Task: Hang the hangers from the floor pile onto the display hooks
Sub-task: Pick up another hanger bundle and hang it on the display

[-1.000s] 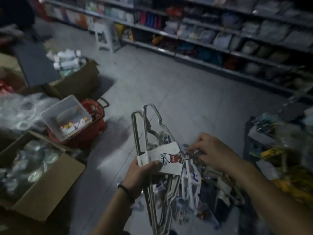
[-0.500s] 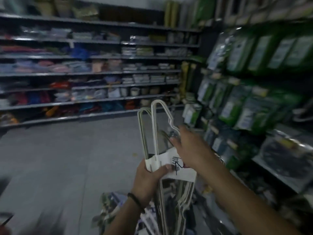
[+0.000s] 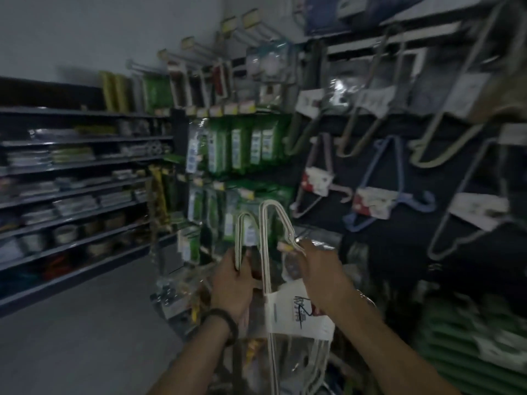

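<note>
Where hangers (image 3: 373, 202) crowd the wall (image 3: 356, 172), green packets (image 3: 242, 146) adjoin.

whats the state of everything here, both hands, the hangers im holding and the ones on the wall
left hand, grips the short hanger loop
right hand, pinches the labelled hanger bundle
short hanger loop, held upright, not yet hung
labelled hanger bundle, held upright, not yet hung
blue hangers, already hung up
pink hangers, already hung up

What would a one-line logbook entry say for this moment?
phase: at display wall | left hand: grips shorter hanger loop | right hand: grips taller banded hangers | hung: not yet
</note>
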`<state>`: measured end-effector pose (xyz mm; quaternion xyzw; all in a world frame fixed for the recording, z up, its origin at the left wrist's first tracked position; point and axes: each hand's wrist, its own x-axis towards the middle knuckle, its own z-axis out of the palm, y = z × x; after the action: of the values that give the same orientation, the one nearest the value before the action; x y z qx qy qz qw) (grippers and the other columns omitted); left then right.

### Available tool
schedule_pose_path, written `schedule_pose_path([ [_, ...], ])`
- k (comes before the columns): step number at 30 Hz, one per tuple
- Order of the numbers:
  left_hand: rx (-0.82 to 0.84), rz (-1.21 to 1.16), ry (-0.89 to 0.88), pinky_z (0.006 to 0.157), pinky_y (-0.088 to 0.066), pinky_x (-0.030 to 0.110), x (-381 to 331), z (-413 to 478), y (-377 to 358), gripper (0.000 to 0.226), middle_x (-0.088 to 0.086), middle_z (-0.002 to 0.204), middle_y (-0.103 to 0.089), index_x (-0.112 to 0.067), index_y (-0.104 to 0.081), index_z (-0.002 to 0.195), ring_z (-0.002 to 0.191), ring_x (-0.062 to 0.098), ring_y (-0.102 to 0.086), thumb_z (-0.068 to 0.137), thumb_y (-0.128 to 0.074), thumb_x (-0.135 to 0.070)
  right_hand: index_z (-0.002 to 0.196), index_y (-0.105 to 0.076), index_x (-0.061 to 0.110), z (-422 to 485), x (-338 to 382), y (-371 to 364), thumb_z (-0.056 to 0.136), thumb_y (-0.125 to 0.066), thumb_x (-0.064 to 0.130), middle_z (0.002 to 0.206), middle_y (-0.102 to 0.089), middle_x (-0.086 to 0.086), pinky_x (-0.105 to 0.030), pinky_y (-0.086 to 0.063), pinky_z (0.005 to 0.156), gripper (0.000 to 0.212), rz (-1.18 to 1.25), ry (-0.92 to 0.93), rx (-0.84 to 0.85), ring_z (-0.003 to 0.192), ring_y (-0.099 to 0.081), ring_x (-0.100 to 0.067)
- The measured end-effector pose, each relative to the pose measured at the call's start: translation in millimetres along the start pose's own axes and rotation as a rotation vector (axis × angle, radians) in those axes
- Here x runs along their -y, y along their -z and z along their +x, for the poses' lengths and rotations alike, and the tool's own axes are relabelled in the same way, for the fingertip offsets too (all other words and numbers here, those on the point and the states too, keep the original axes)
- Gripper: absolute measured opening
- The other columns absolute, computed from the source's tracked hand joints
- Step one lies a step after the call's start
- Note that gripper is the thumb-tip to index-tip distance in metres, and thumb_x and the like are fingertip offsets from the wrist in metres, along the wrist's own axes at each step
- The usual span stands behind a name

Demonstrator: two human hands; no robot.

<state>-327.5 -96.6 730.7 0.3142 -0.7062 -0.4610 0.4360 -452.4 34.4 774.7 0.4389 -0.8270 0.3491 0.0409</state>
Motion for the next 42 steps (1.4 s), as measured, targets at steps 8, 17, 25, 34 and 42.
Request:
schedule_pose_path([
  [8, 0.249, 0.208, -0.265, 0.049, -0.042, 0.011, -58, 43, -116, 0.02, -0.005, 0.068, -0.067, -0.034, -0.065, 0.087, 0.062, -0.004, -0.063, 0.106, -0.058, -0.034, 0.113, -0.06, 0.022, 7, -121, 120, 0.102, -0.057, 0.014, 0.065, -0.045, 0.011, -0.019, -0.028, 0.047, 0.014, -0.451, -0.055, -0.241, 0.05, -0.042, -0.008],
  [17, 0.557, 0.067, -0.513, 0.063, -0.055, 0.015, -122, 80, -214, 0.018, -0.012, 0.083, -0.079, -0.041, -0.077, 0.104, 0.073, 0.005, -0.074, 0.099, -0.068, -0.026, 0.104, -0.056, 0.027, 21, -222, 202, 0.106, -0.045, 0.017, 0.082, -0.064, 0.004, -0.022, -0.043, 0.052, 0.016, -0.409, -0.291, -0.271, 0.067, -0.063, -0.011],
  [25, 0.868, 0.053, -0.81, 0.084, -0.06, 0.025, -169, 96, -315, 0.015, -0.017, 0.102, -0.08, -0.034, -0.082, 0.108, 0.097, 0.002, -0.075, 0.095, -0.075, -0.032, 0.105, -0.062, 0.026, 40, -267, 262, 0.101, -0.056, 0.022, 0.087, -0.061, 0.009, -0.016, -0.05, 0.061, 0.008, -0.5, -0.417, -0.405, 0.074, -0.063, -0.005],
  [34, 0.88, -0.106, -1.128, 0.085, -0.057, 0.023, -184, 119, -376, 0.027, -0.009, 0.112, -0.079, -0.028, -0.079, 0.12, 0.101, 0.001, -0.073, 0.101, -0.066, -0.042, 0.123, -0.051, 0.023, 61, -243, 273, 0.095, -0.056, 0.01, 0.096, -0.072, -0.01, -0.036, -0.051, 0.064, 0.031, -0.463, -0.425, -0.676, 0.085, -0.068, -0.033],
  [42, 0.893, -0.231, -1.154, 0.1, -0.053, 0.016, -187, 116, -403, 0.029, -0.019, 0.128, -0.068, -0.03, -0.074, 0.127, 0.114, -0.008, -0.065, 0.1, -0.065, -0.036, 0.115, -0.05, 0.024, 66, -266, 273, 0.091, -0.067, 0.016, 0.098, -0.069, -0.004, -0.043, -0.055, 0.069, 0.03, -0.52, -0.349, -0.757, 0.085, -0.067, -0.03],
])
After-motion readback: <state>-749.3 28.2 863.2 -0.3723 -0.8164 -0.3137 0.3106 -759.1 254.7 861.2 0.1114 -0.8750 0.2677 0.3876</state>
